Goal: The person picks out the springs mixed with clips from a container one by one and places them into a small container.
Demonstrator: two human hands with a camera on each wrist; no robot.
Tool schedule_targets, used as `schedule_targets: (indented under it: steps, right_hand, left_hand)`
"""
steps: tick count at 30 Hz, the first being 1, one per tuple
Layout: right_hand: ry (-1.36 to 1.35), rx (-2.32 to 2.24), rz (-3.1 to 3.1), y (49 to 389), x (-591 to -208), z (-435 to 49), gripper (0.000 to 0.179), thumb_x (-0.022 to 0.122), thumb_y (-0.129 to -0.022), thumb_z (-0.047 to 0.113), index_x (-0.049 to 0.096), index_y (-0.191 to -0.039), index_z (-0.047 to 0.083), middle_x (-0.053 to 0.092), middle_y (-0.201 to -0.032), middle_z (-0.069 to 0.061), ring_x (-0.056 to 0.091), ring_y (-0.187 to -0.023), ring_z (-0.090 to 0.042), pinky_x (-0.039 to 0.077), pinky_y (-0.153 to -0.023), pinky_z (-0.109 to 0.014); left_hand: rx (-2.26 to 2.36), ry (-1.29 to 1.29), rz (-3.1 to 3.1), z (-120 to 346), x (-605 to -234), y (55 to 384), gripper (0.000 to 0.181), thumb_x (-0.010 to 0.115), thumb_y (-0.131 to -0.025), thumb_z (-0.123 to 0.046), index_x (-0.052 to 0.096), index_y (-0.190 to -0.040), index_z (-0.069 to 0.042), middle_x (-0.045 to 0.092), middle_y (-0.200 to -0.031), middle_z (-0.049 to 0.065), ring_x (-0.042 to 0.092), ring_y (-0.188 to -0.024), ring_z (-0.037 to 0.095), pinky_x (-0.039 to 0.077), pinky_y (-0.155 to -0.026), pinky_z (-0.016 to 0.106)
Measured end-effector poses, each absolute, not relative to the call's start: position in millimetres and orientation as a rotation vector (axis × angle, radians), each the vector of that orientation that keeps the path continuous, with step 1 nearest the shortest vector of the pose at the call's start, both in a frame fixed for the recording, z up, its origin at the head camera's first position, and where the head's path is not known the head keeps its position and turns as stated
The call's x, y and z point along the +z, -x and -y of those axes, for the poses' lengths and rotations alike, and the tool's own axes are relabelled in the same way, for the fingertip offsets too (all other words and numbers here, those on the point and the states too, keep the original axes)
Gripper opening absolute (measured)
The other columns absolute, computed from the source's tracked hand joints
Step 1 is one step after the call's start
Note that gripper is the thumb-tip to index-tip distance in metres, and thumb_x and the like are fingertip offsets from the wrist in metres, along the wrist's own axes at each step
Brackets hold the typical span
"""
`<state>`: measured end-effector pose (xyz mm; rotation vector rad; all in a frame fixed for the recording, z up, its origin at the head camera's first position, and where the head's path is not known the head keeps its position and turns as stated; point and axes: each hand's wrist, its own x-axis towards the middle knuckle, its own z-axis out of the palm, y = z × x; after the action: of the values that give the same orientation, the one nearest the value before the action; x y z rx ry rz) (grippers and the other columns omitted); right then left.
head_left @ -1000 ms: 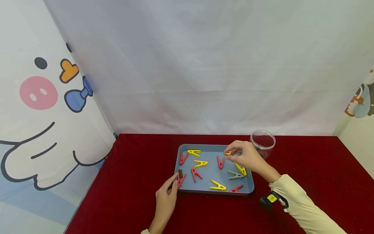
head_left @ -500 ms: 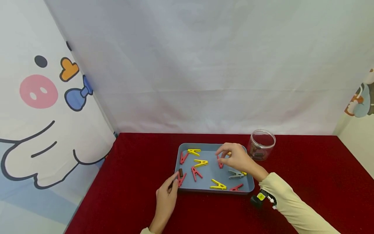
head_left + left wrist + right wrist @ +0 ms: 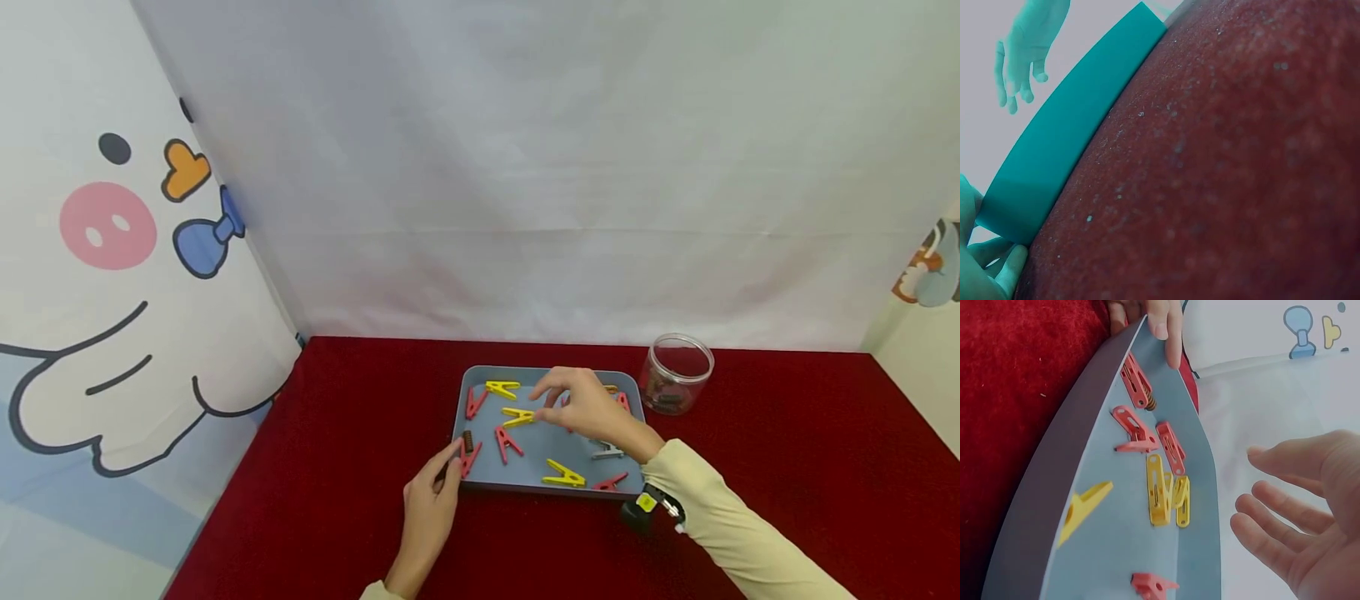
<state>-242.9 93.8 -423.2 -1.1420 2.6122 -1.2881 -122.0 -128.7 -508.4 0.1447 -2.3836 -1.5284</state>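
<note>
My left hand (image 3: 430,507) grips the near left corner of the blue-grey tray (image 3: 525,487), its fingers over the rim. Close to those fingertips lie a dark brown coil (image 3: 468,441) and a red clothespin (image 3: 470,459). My right hand (image 3: 588,408) hovers over the tray with thumb and fingers apart and nothing between them, as the right wrist view shows. Below and beside it are a yellow clothespin (image 3: 517,417) and another red clothespin (image 3: 507,444). A grey clothespin (image 3: 607,451) is partly hidden by the right forearm.
A clear open jar (image 3: 677,375) with dark coils in its bottom stands behind the tray's right end. More yellow (image 3: 564,474) and red clothespins (image 3: 611,482) lie along the tray's near side. The dark red cloth (image 3: 360,417) covers the table up to the white curtain (image 3: 525,167).
The right hand has moved left across the tray, away from the jar, uncovering the jar and the tray's far right corner. The left hand keeps its hold on the tray corner.
</note>
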Motion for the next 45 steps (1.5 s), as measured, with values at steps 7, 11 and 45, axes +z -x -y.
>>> schedule_targets:
  steps: [7, 11, 45]
  right_hand:
    - [1.123, -1.255, -2.582, 242, -421, -80, 0.018, 0.072, -0.071, 0.011, 0.068, -0.088, 0.017, 0.062, -0.089, 0.0, 0.058, -0.068, -0.01, 0.047, -0.054, -0.024]
    - [1.12, -1.219, -2.58, 242, -423, -73, 0.017, 0.071, -0.072, 0.011, 0.068, -0.089, 0.015, 0.062, -0.091, 0.001, 0.058, -0.068, -0.01, 0.046, -0.054, -0.023]
    - [1.291, -0.966, -2.527, 237, -437, -26, 0.017, 0.067, -0.073, 0.004, 0.068, -0.09, 0.007, 0.062, -0.095, -0.003, 0.057, -0.07, -0.011, 0.046, -0.06, -0.022]
  left_hand:
    - [-1.559, -0.131, 2.389, 129, -506, 121, 0.033, 0.047, -0.091, -0.03, 0.054, -0.122, -0.022, 0.054, -0.118, -0.001, 0.036, -0.044, 0.005, 0.038, -0.043, 0.022]
    - [-1.552, -0.133, 2.388, 130, -505, 120, 0.032, 0.047, -0.091, -0.03, 0.054, -0.121, -0.022, 0.054, -0.118, -0.001, 0.037, -0.047, 0.005, 0.039, -0.044, 0.021]
    - [-1.573, -0.133, 2.391, 131, -503, 120, 0.032, 0.047, -0.091, -0.029, 0.055, -0.121, -0.02, 0.059, -0.103, 0.003, 0.029, -0.037, 0.002, 0.033, -0.036, 0.021]
